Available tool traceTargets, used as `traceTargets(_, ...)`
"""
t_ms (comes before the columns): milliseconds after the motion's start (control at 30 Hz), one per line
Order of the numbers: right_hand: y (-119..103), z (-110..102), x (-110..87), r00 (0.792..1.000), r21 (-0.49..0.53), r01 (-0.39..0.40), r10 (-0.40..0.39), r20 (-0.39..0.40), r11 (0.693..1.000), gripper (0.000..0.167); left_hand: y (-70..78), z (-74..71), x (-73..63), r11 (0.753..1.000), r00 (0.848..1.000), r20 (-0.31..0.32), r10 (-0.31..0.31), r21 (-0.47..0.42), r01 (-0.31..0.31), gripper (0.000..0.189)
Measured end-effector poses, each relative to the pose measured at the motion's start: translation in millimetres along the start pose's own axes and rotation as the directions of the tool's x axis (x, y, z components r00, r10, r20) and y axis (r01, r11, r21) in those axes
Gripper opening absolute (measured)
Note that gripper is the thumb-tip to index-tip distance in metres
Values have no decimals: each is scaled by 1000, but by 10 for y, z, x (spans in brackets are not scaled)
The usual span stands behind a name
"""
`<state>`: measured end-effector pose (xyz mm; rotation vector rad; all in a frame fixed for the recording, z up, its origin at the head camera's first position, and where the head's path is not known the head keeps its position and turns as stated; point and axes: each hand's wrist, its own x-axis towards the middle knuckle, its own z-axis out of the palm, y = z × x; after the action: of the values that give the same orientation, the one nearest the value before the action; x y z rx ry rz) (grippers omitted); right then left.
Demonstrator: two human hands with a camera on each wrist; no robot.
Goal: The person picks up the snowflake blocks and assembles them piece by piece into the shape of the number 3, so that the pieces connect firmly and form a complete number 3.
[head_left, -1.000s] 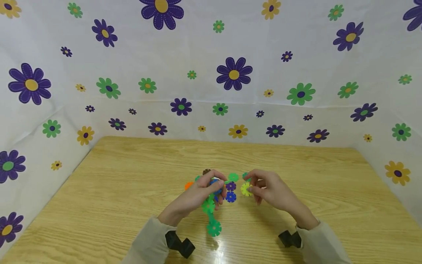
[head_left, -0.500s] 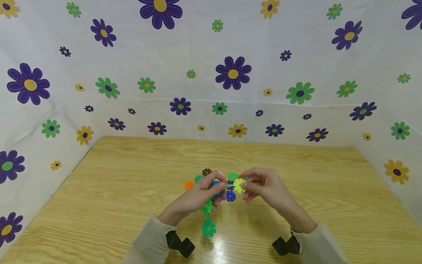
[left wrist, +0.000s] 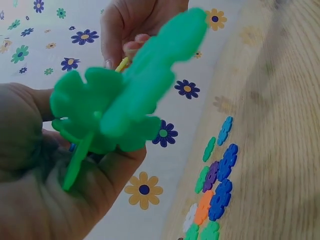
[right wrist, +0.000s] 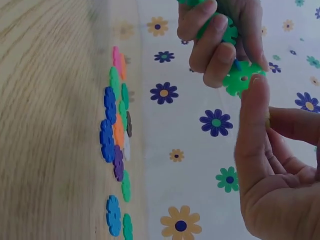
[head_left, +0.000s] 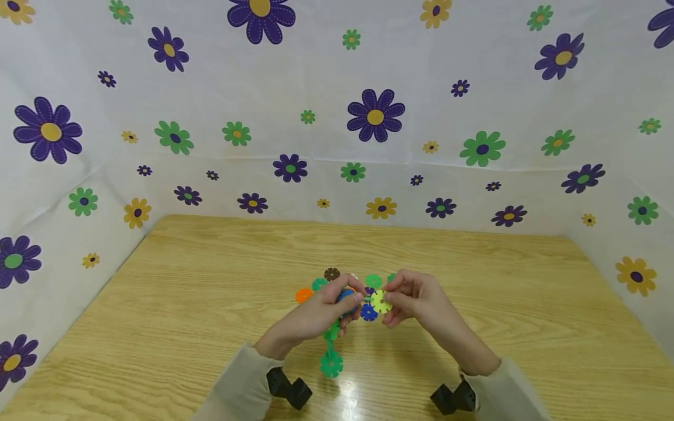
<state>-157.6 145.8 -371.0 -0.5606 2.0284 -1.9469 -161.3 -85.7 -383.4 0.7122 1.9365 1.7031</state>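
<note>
My left hand point(head_left: 316, 310) grips a joined cluster of plastic snowflake discs above the table. A blue disc point(head_left: 345, 302) shows by its thumb, and a green disc point(head_left: 331, 363) hangs at the cluster's lower end. In the left wrist view, slotted green discs point(left wrist: 85, 102) stand out from the palm. My right hand point(head_left: 421, 301) pinches a yellow snowflake disc point(head_left: 380, 302) between thumb and fingers. That disc meets the edge of a green disc point(right wrist: 234, 82) projecting from the left hand; whether their slots are engaged, I cannot tell.
Loose snowflake discs lie flat behind and beneath the hands on the wooden table point(head_left: 210, 292). Among them are an orange disc point(head_left: 303, 296), a brown disc point(head_left: 332, 273) and a dark blue disc point(head_left: 368, 313). A flower-printed cloth point(head_left: 253, 117) surrounds the table's back and sides.
My right hand has carried the yellow disc leftward to the green disc on the cluster. The left hand has stayed nearly in place, and its hanging green disc has swung slightly left.
</note>
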Motion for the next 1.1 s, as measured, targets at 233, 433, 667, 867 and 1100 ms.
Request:
traceTargets(233,-20,38,-21,1000,9,-13,13,-15,1000,1,25,12,-7,1000,1000,8,6,31,-6,16)
traceTargets(433,-23,93,-27,999,22,-22,23,-41,1000,5,35,-1,-9,1000,999,43,7,21,-8,14)
traceTargets(667,-42,111,-38,999,-12,-8,7,-35,1000,6,28,1,-16,1000,996,89,4,-25,-1,11)
traceTargets(867,-43,110,-27,1000,-14,9,-9,1,1000,8,20,-6,-35,1000,995,100,-17,-21,19,11)
traceTargets(1100,-22,69,-20,998,42,10,-12,54,999,10,14,-29,-40,999,990,140,-24,-28,29,11)
